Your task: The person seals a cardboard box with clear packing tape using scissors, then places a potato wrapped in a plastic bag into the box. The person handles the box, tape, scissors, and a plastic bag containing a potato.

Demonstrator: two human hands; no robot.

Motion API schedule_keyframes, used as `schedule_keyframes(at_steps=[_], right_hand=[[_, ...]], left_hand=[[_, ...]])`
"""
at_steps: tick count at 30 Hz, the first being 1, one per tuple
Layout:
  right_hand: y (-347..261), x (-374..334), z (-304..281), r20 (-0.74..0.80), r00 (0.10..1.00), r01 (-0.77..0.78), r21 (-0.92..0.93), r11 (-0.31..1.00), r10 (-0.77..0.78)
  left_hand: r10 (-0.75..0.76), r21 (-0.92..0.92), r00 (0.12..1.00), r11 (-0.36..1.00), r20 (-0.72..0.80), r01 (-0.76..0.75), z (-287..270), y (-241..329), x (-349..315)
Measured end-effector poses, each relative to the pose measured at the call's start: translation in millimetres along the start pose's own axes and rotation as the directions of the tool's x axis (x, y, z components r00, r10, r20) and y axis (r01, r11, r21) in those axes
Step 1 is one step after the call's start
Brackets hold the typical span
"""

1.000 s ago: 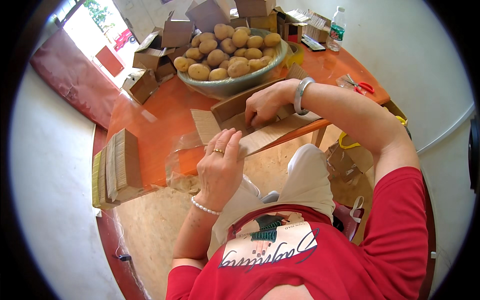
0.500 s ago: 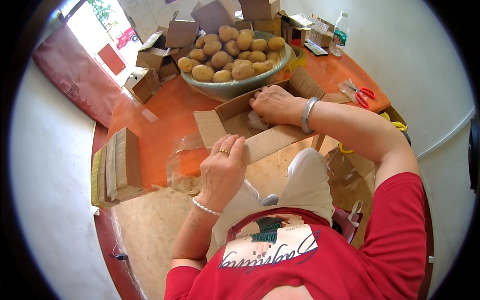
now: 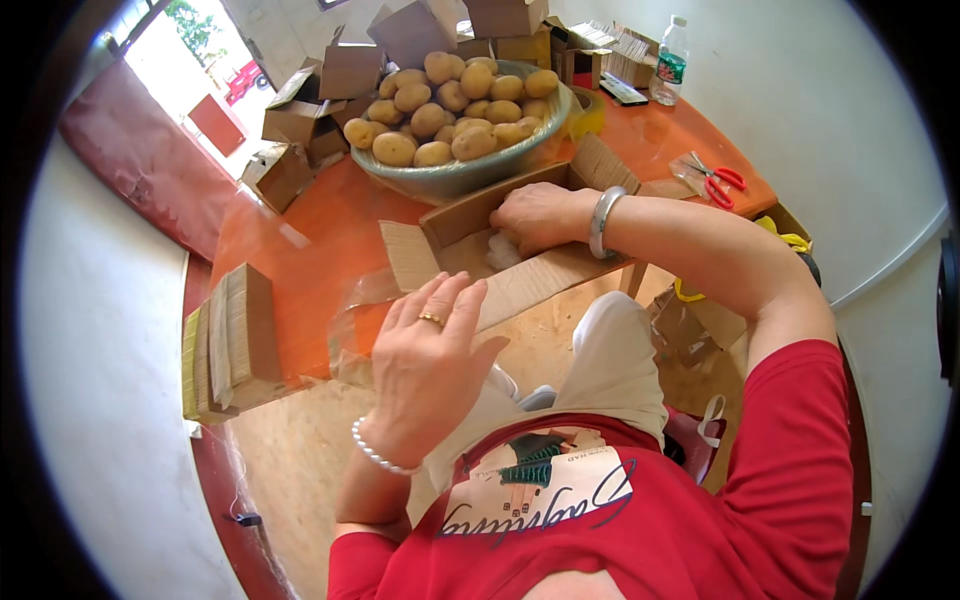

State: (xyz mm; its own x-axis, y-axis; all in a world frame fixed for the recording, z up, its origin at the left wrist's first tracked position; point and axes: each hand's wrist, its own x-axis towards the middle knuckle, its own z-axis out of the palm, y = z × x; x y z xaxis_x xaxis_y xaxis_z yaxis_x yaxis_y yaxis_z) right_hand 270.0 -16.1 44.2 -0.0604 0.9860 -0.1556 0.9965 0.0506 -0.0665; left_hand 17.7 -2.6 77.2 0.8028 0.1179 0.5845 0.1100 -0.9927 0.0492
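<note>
An open cardboard box [image 3: 455, 222] with its flaps folded out sits at the table's near edge. My right hand [image 3: 545, 218], a metal bangle at its wrist, reaches inside with curled fingers whose tips are hidden. Against its thumb side lies a crumpled whitish plastic wad [image 3: 502, 250]; I cannot make out whether the fingers grip it. My left hand [image 3: 425, 350], wearing a ring and a pearl bracelet, is held just in front of the box's near left corner. Its fingers are stretched out and hold nothing.
Behind the box stands a wide bowl [image 3: 553, 148] heaped with potatoes [image 3: 450, 110]. Red-handled scissors [image 3: 720, 184] and a plastic bottle [image 3: 671, 65] are at the right of the orange table [image 3: 320, 235]. Flattened cardboard [image 3: 235, 340] stands at the left edge; opened cartons [image 3: 350, 70] crowd the back.
My left hand has let go of the box's near flap and drawn back towards me, fingers now extended. My right hand stays inside the box, shifted slightly with the view.
</note>
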Motion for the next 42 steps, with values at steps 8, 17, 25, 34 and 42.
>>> schedule_keyframes(at_steps=[8,17,25,34,42], right_hand=[[-15,-14,-33,-0.281,0.96,0.015,0.024,1.0,-0.008],[-10,-38,-53,-0.216,0.971,-0.042,0.282,0.959,0.106],[-7,-39,-41,-0.155,0.984,-0.011,0.449,0.893,0.091],[25,-39,-32,-0.065,0.965,-0.204,0.426,0.881,0.254],[31,-80,-37,-0.55,0.831,-0.078,0.025,0.997,0.079]], left_hand=[[-0.201,-0.097,0.918,0.964,0.342,0.247,29,-59,78],[-0.1,-0.578,0.571,-0.082,0.815,0.812,80,-77,110],[0.022,-0.553,0.574,-0.241,0.818,0.798,77,-81,115],[-0.047,-0.419,0.421,0.049,0.906,0.907,111,-66,143],[-0.135,-0.457,0.46,0.057,0.878,0.888,152,-39,148]])
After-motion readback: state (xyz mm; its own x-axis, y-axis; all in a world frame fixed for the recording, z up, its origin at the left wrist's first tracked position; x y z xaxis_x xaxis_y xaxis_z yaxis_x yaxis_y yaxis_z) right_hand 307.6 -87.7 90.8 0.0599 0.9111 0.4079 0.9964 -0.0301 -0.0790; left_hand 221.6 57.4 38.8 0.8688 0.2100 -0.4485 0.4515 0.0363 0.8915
